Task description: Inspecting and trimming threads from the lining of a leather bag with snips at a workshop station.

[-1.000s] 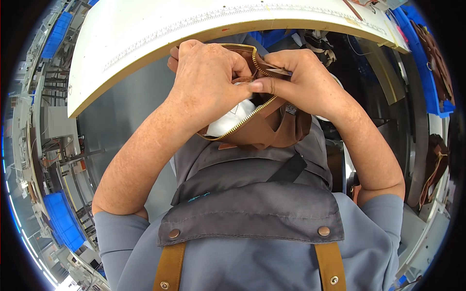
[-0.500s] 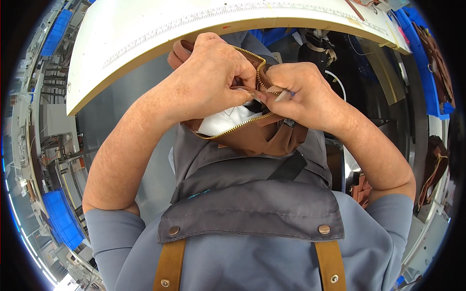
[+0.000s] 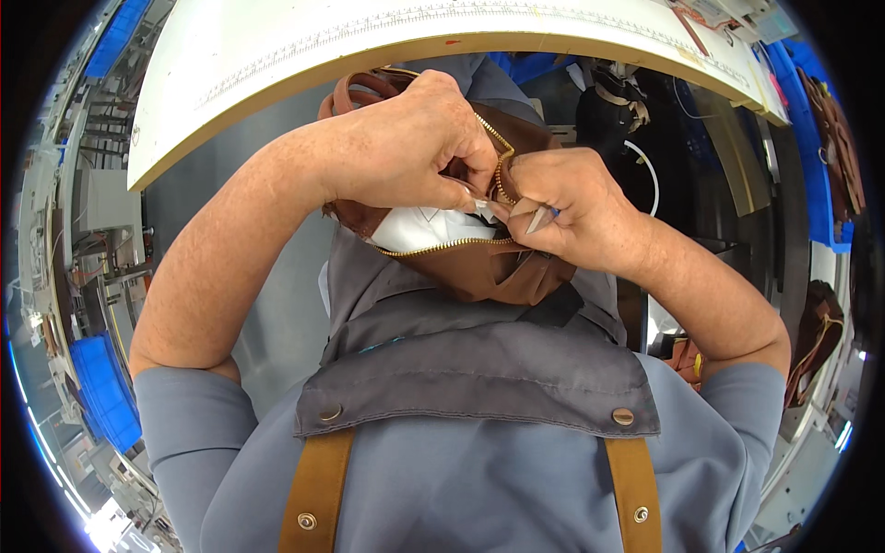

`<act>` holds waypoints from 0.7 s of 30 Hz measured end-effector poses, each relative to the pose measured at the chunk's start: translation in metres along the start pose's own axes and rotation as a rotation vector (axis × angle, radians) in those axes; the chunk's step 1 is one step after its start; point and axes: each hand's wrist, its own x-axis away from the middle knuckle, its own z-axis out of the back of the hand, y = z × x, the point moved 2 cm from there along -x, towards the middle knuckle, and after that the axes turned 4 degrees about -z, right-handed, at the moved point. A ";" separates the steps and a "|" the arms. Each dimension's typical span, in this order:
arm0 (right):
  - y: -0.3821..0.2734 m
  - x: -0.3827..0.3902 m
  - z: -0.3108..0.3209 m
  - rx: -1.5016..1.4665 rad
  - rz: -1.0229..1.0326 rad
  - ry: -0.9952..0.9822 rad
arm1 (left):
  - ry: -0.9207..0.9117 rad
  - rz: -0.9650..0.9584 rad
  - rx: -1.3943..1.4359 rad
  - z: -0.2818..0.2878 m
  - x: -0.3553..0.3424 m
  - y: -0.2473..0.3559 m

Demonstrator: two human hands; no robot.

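I hold a brown leather bag (image 3: 479, 272) against my chest, below the edge of a white table (image 3: 304, 55). The bag's gold zipper (image 3: 438, 247) is open and white paper stuffing (image 3: 419, 229) shows inside. My left hand (image 3: 406, 147) grips the upper side of the bag's opening near the zipper. My right hand (image 3: 576, 207) pinches the zipper end and holds a small metal tool (image 3: 537, 219) between its fingers. The bag's brown handles (image 3: 359, 88) stick up behind my left hand.
I wear a grey apron (image 3: 470, 369) with tan straps. Blue crates (image 3: 101, 396) and shelving stand at the left. More brown bags (image 3: 816, 341) hang at the right, and dark items lie under the table's far side (image 3: 618, 101).
Both hands and the bag have shifted slightly left and up. My hands have drawn closer together at the zipper end, and the bag's open mouth shows more white stuffing.
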 end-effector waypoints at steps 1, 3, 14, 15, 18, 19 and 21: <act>-0.001 0.000 -0.001 -0.002 0.004 -0.007 | -0.006 0.015 0.023 -0.001 0.000 0.000; 0.000 0.001 -0.001 0.001 -0.027 0.020 | -0.007 0.035 0.053 -0.001 0.001 -0.003; 0.007 0.001 0.003 -0.126 -0.180 0.036 | 0.212 0.109 0.063 -0.001 0.012 0.004; 0.006 0.000 0.005 -0.185 -0.171 0.073 | 0.240 0.093 0.032 -0.003 0.013 0.006; 0.003 -0.002 0.006 -0.253 -0.223 0.112 | 0.366 0.173 -0.106 -0.006 0.017 0.013; 0.000 -0.002 0.005 -0.227 -0.217 0.140 | 0.435 0.142 -0.172 -0.009 0.018 0.014; -0.002 -0.009 0.003 -0.150 -0.168 0.232 | 0.492 0.110 -0.203 -0.019 0.016 0.017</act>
